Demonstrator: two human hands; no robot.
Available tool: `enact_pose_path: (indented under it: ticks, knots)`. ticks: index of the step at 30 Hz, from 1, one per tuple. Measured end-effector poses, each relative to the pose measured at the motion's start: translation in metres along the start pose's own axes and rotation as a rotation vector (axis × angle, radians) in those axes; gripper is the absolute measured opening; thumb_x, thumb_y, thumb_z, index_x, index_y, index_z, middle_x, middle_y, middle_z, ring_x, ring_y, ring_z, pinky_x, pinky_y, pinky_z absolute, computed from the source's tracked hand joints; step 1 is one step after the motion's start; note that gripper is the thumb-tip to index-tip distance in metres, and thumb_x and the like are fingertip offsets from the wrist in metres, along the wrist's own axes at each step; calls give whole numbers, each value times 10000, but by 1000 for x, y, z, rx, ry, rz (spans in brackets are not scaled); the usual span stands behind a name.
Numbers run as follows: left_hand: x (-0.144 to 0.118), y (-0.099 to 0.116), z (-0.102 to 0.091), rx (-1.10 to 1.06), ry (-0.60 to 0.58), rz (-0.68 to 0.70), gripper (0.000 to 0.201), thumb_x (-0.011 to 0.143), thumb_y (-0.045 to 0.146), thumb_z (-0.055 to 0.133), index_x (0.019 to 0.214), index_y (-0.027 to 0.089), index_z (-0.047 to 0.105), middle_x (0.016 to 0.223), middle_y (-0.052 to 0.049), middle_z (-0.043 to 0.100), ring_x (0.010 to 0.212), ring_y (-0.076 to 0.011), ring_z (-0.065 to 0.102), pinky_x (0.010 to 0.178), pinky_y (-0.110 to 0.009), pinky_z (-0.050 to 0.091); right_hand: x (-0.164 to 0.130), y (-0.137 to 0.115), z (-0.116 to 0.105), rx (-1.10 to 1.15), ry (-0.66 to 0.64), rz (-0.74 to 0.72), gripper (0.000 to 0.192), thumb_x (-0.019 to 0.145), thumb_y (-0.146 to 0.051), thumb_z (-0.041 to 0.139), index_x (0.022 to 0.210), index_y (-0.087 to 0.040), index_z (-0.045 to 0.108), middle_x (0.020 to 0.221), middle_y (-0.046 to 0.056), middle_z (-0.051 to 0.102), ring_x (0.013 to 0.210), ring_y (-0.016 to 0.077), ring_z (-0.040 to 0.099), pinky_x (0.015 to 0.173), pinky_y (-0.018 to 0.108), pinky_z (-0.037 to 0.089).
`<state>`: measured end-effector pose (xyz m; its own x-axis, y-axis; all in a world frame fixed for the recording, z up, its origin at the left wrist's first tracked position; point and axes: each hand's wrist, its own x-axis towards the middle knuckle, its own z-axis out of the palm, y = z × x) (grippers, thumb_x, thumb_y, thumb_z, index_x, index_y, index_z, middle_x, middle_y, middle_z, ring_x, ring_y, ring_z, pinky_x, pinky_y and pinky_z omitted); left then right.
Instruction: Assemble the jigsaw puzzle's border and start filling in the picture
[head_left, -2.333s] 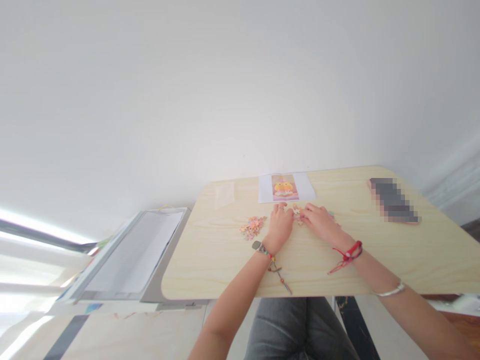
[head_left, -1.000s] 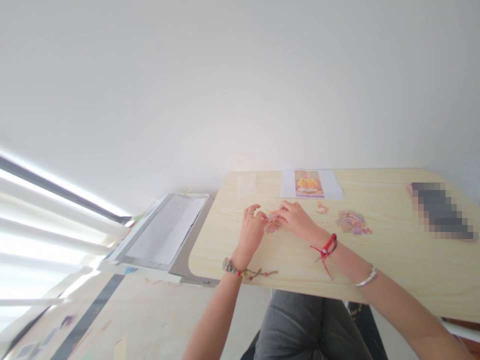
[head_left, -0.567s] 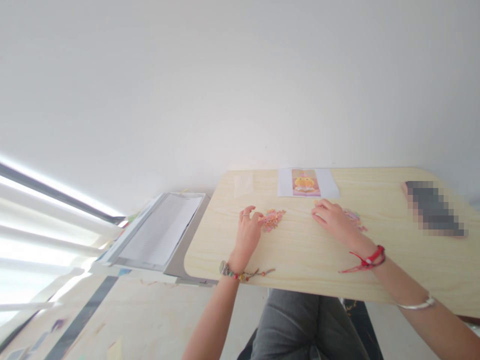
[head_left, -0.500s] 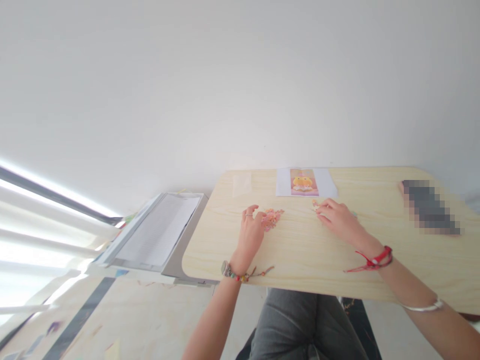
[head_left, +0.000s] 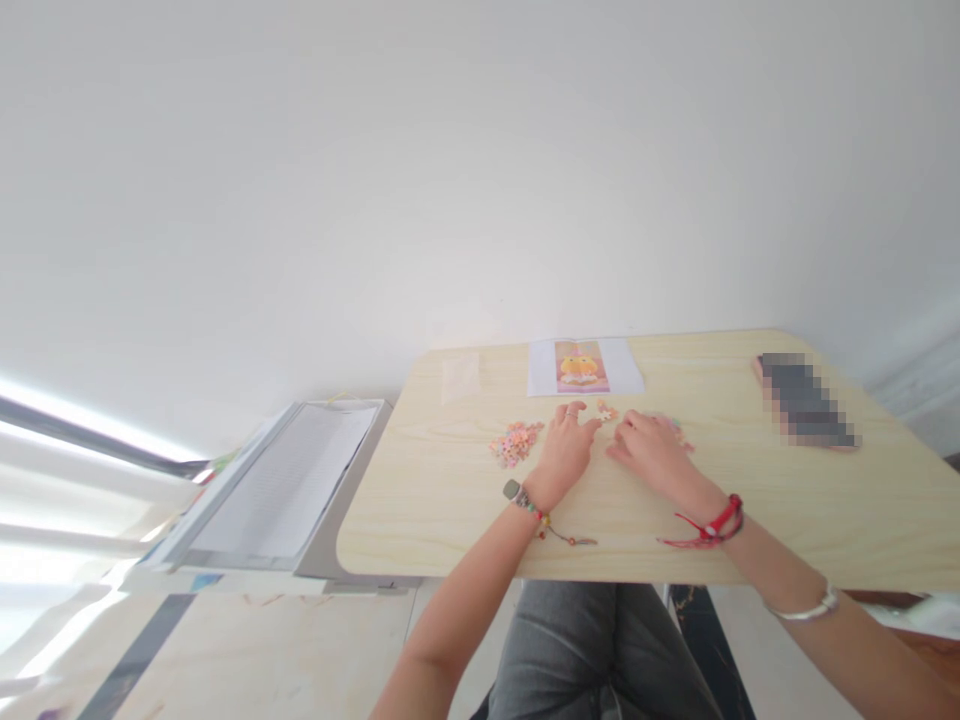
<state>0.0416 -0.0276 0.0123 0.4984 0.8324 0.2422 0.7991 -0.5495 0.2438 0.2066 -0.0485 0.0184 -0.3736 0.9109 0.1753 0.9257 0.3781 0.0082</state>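
Note:
My left hand (head_left: 568, 452) is low over the middle of the wooden table, thumb and fingers apart, with no piece visible between them. Close on its right is my right hand (head_left: 654, 452), fingers curled and pinched together; whatever they hold is hidden. Just beyond the gap between the hands lie a few joined or touching jigsaw puzzle pieces (head_left: 606, 410), orange and white. A heap of loose pink and orange puzzle pieces (head_left: 514, 443) sits left of my left hand. More pinkish pieces (head_left: 679, 432) show partly behind my right hand.
Behind the hands lies a white sheet (head_left: 626, 368) with a printed picture of a yellow figure (head_left: 582, 367). A clear plastic bag (head_left: 460, 378) is at the back left. A blurred-out dark phone-like object (head_left: 806, 402) rests on the right. Papers on a box (head_left: 285, 485) stand left of the table.
My left hand has left the heap and moved right, close to my right hand. My right hand has drawn slightly nearer, away from the orange and white pieces. The view has shifted a little.

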Motion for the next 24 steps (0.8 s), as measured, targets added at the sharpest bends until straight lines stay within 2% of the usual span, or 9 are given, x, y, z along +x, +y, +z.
enact_pose_path:
  ticks: [4,8,12,14,18,20,24]
  knots:
    - [2,-2,3,5,-18,4,298,806,63,513,1024,241,611,1201,-87,449,1133,-251,423,917,-398,443,4,-8,3,-39,-3,1,193,858,-184,464,768,-148,631,850,106,614,796,236,575,734,367,386]
    - [-8,-6,2,-10,-3,-19,228,810,106,546,994,222,613,1197,-89,451,1124,-247,425,940,-402,427,8,-6,9,109,9,-108,258,886,-146,400,758,-160,623,982,111,611,866,215,580,759,351,408]
    - [-17,-8,-2,-12,16,-39,238,800,143,586,1031,199,585,1194,-106,457,1133,-255,423,948,-417,421,11,-5,12,274,-26,-148,220,878,-141,435,771,-152,627,932,97,608,862,190,586,766,318,422]
    - [-19,-10,-3,-4,20,-40,248,794,128,587,1031,199,579,1198,-106,456,1137,-255,422,943,-421,424,13,-6,11,292,-15,-116,194,870,-147,450,802,-147,632,981,107,601,860,191,589,765,322,428]
    - [-21,-13,-3,6,21,-48,213,775,125,609,971,205,592,1202,-97,455,1132,-256,430,936,-440,425,10,-6,9,285,57,-102,146,846,-150,495,877,-149,637,1092,129,575,982,230,566,803,350,424]
    - [-22,-12,-3,-1,24,-57,192,765,163,637,949,203,600,1205,-97,457,1132,-264,430,939,-452,421,6,-6,9,282,72,-127,135,846,-164,506,876,-157,638,1073,121,581,971,232,569,796,354,424]
    - [-19,-6,1,-6,7,-68,110,767,200,641,873,175,623,1199,-112,470,1134,-276,436,952,-435,410,4,-5,14,220,62,-155,148,844,-142,503,782,-157,638,921,94,601,827,211,586,739,344,420]
